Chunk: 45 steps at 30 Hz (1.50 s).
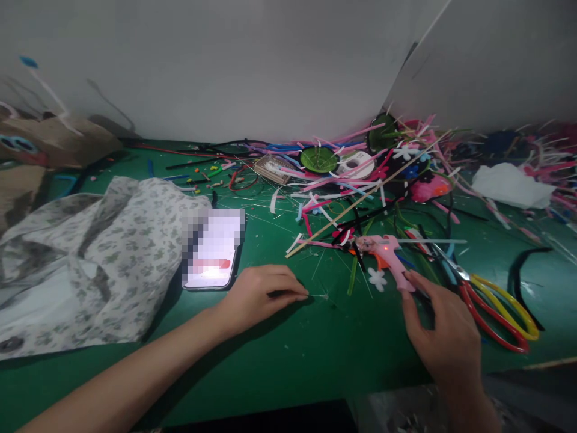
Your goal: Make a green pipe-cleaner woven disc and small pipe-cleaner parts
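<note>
My left hand (265, 291) is in a pinch just above the green table, its fingertips closed on a thin, pale strand (319, 295) with a tiny blob at its far end. What the strand is made of is too fine to tell. On the right, the thumb and forefinger of my right hand (444, 319) grip the handle end of a pink hot glue gun (393, 258). The gun lies on its side with an orange trigger, a small lit light and a clear glue stick (433, 241) out of its back. A white flower-shaped piece (377, 279) lies beside it.
Scissors (496, 307) with red and yellow handles lie by my right hand. A phone (214, 249) and patterned cloth (121, 258) are at left. Behind, pipe cleaners (311, 225), a wooden stick (360, 201), a green dish (319, 159) and a tape roll (357, 163) are heaped together.
</note>
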### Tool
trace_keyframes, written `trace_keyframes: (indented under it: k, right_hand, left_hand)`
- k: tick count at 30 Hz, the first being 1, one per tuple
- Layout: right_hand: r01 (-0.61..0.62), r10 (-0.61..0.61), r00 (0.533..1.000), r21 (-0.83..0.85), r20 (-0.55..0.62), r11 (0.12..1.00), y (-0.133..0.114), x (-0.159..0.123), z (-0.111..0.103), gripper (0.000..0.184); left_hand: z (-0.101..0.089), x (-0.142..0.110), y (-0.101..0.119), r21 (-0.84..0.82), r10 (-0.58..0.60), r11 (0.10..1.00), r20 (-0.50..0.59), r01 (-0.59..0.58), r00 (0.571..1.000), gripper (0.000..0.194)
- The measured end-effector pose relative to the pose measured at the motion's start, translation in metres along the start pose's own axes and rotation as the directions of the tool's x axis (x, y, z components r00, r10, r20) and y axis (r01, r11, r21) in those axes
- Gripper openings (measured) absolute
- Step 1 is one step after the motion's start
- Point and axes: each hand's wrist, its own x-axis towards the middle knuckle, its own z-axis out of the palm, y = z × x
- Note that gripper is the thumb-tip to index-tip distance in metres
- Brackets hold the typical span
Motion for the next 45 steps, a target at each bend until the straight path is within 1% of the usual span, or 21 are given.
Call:
trace_keyframes:
  k: [4,8,10,14,18,23,27,29,31,33,35,38,40,42,45]
  right_hand:
    - [-0.008,0.008,1.000,-0.003,0.000,1.000,0.000,0.000,-0.001,0.036]
    - [0.019,-0.019,1.000,-0.044,-0.009,0.999,0.000,0.001,-0.002,0.031]
    - [0.031,-0.033,0.999,-0.080,-0.025,0.996,0.000,0.001,-0.002,0.028]
    - [0.009,-0.016,0.998,-0.114,-0.058,0.993,0.000,0.002,-0.002,0.024]
    - [-0.002,-0.002,0.999,-0.078,-0.054,0.997,-0.001,0.001,-0.002,0.024]
    - [-0.016,0.014,0.999,-0.046,-0.050,0.999,-0.002,0.000,-0.002,0.029]
    - [-0.013,0.008,0.994,-0.045,-0.113,0.999,-0.003,-0.002,-0.005,0.030]
    - [0.011,-0.012,0.990,-0.008,-0.142,1.000,-0.009,-0.002,-0.009,0.027]
    - [0.000,0.009,0.989,0.062,-0.149,0.998,-0.019,-0.001,-0.012,0.025]
    - [-0.038,0.058,0.989,0.145,-0.133,0.989,-0.034,0.001,-0.016,0.022]
    - [-0.066,0.089,0.992,0.239,-0.087,0.969,-0.050,0.004,-0.018,0.017]
    - [-0.037,0.040,0.999,0.385,0.000,0.922,-0.070,0.009,-0.017,0.011]
    - [-0.016,-0.012,0.998,0.448,0.059,0.894,-0.080,0.013,-0.014,0.011]
    - [-0.012,-0.043,0.994,0.475,0.105,0.880,-0.085,0.015,-0.009,0.012]
    - [-0.032,-0.046,0.988,0.481,0.150,0.876,-0.088,0.015,-0.003,0.013]
  left_hand:
    - [0.000,0.000,0.001,0.005,-0.008,1.000,0.005,0.008,1.000,0.014]
    - [-0.001,0.000,0.001,0.001,-0.010,1.000,0.006,0.010,1.000,0.013]
    - [0.000,0.000,0.000,0.000,-0.010,1.000,0.006,0.010,1.000,0.013]
    - [0.000,-0.001,0.000,0.001,-0.004,1.000,0.000,0.004,1.000,0.013]
    - [0.000,-0.001,0.000,0.003,-0.007,1.000,0.002,0.007,1.000,0.013]
    - [0.000,0.000,0.000,0.009,0.002,1.000,-0.001,-0.002,1.000,0.014]
    - [0.000,0.000,0.000,0.005,0.001,1.000,0.002,-0.001,1.000,0.015]
    - [0.000,0.000,0.000,0.007,0.002,1.000,0.003,-0.002,1.000,0.016]
    - [0.000,0.000,0.001,0.014,0.003,1.000,0.003,-0.003,1.000,0.016]
    - [0.000,0.000,0.001,0.016,0.004,1.000,0.002,-0.004,1.000,0.015]
    - [-0.001,0.000,0.001,0.013,0.000,1.000,0.000,0.000,1.000,0.015]
    - [-0.001,0.001,0.001,0.002,-0.013,1.000,-0.001,0.013,1.000,0.015]
    - [-0.001,0.001,0.001,-0.005,-0.024,1.000,0.001,0.024,1.000,0.015]
    - [0.000,0.000,0.001,-0.011,-0.030,0.999,0.004,0.030,1.000,0.015]
    - [0.000,-0.001,0.001,-0.019,-0.030,0.999,0.007,0.031,1.000,0.014]
